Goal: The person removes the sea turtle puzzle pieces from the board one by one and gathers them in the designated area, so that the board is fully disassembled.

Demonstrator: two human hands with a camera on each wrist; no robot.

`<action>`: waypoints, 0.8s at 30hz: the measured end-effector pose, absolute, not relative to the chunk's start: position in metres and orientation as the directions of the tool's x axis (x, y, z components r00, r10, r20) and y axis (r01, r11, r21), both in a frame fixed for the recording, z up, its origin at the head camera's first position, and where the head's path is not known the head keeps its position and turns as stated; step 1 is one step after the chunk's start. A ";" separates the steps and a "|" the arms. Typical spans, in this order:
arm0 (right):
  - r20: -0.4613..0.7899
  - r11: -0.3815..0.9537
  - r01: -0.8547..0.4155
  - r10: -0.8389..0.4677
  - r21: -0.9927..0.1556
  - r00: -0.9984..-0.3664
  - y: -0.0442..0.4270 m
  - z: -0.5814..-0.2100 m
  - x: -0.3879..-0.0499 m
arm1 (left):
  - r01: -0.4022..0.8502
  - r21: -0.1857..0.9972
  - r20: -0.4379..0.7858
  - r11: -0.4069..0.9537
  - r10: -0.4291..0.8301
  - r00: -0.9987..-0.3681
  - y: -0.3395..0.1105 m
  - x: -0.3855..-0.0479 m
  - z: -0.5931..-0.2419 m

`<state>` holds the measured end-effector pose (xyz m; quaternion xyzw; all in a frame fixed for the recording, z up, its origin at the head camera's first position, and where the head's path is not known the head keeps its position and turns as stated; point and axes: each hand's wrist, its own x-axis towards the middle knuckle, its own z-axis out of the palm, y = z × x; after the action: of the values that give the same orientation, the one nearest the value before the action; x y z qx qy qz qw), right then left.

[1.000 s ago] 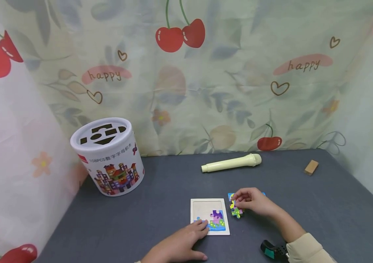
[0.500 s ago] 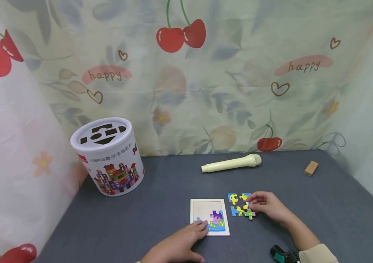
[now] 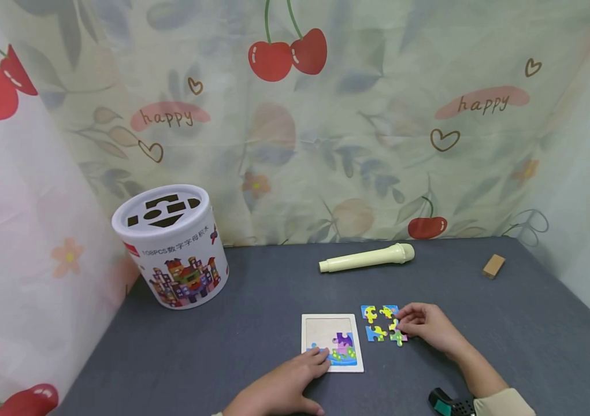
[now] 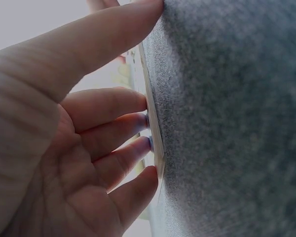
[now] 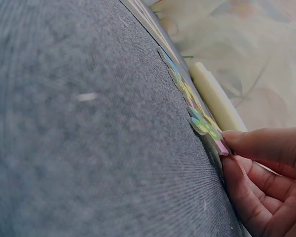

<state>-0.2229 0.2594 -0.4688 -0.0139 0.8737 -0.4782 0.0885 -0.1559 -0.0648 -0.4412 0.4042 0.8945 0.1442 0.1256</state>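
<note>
Left hand (image 3: 286, 380) touches the tray (image 3: 321, 330) (right hand (image 3: 430, 327), a puzzle piece (image 3: 399, 336)).

The grey table (image 3: 263, 289) bears a tub (image 3: 180, 254), microphone (image 3: 367, 258), block (image 3: 494, 266), tray (image 3: 329, 316) and puzzle pieces (image 3: 377, 334).

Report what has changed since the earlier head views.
The right hand moved right, carrying a pinched puzzle piece and uncovering more of the loose pieces. The left hand stayed on the frame; microphone, tub and block stayed put.

Pale wood tray (image 3: 321, 328) laid flat; lower part filled by blue-green-purple fitted pieces (image 3: 345, 351), base exposed above. Yellow-blue loose pieces (image 3: 376, 334) spread just right of tray; green-pink piece (image 5: 207, 128) pinched by right hand (image 3: 431, 326).
</note>
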 end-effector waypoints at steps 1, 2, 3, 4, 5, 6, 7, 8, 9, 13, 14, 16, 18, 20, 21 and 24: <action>-0.135 0.551 0.058 -0.101 -0.833 -0.986 0.259 -0.469 -0.223 | 0.688 0.358 -0.107 0.632 0.760 -0.642 -0.065 -0.156 -0.441; -0.123 0.562 0.045 -0.102 -0.826 -0.987 0.259 -0.468 -0.223 | 0.688 0.357 -0.107 0.632 0.759 -0.642 -0.065 -0.156 -0.441; -0.110 0.574 0.032 -0.102 -0.818 -0.989 0.258 -0.468 -0.222 | 0.687 0.358 -0.109 0.633 0.759 -0.642 -0.065 -0.156 -0.441; -0.097 0.587 0.020 -0.100 -0.809 -0.990 0.258 -0.468 -0.222 | 0.685 0.360 -0.111 0.634 0.758 -0.643 -0.065 -0.156 -0.441; -0.087 0.598 0.015 -0.092 -0.801 -0.992 0.258 -0.467 -0.222 | 0.682 0.364 -0.115 0.634 0.758 -0.643 -0.065 -0.156 -0.441; -0.078 0.610 0.008 -0.089 -0.792 -0.993 0.258 -0.467 -0.221 | 0.681 0.367 -0.117 0.634 0.758 -0.642 -0.065 -0.156 -0.441; -0.066 0.625 -0.006 -0.093 -0.781 -0.993 0.258 -0.466 -0.221 | 0.681 0.368 -0.118 0.633 0.759 -0.641 -0.065 -0.157 -0.441; -0.056 0.640 -0.022 -0.101 -0.768 -0.993 0.258 -0.465 -0.219 | 0.680 0.372 -0.122 0.632 0.759 -0.639 -0.065 -0.157 -0.441; -0.054 0.653 -0.029 -0.107 -0.757 -0.993 0.258 -0.464 -0.218 | 0.678 0.375 -0.127 0.632 0.760 -0.637 -0.064 -0.157 -0.441; -0.053 0.718 -0.077 -0.157 -0.691 -0.986 0.257 -0.462 -0.213 | 0.681 0.373 -0.128 0.630 0.762 -0.635 -0.064 -0.157 -0.441; -0.053 0.729 -0.088 -0.168 -0.679 -0.984 0.257 -0.462 -0.212 | 0.683 0.371 -0.123 0.629 0.762 -0.635 -0.064 -0.157 -0.441; -0.055 0.744 -0.099 -0.180 -0.661 -0.982 0.256 -0.461 -0.210 | 0.689 0.361 -0.112 0.629 0.763 -0.637 -0.065 -0.156 -0.441; -0.055 0.743 -0.103 -0.186 -0.662 -0.981 0.255 -0.461 -0.209 | 0.691 0.358 -0.106 0.628 0.762 -0.638 -0.065 -0.156 -0.441; -0.061 0.736 -0.099 -0.187 -0.669 -0.981 0.255 -0.460 -0.209 | 0.691 0.359 -0.102 0.628 0.762 -0.639 -0.065 -0.156 -0.441; -0.065 0.733 -0.096 -0.188 -0.673 -0.980 0.255 -0.460 -0.209 | 0.688 0.362 -0.106 0.629 0.761 -0.640 -0.065 -0.156 -0.441; -0.084 0.725 -0.077 -0.183 -0.685 -0.980 0.256 -0.459 -0.209 | 0.684 0.371 -0.113 0.628 0.762 -0.638 -0.064 -0.157 -0.442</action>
<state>-0.2094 0.2562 -0.4594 -0.0702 0.9258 -0.3643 0.0728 -0.1570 -0.0641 -0.4419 0.4048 0.8927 0.1487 0.1309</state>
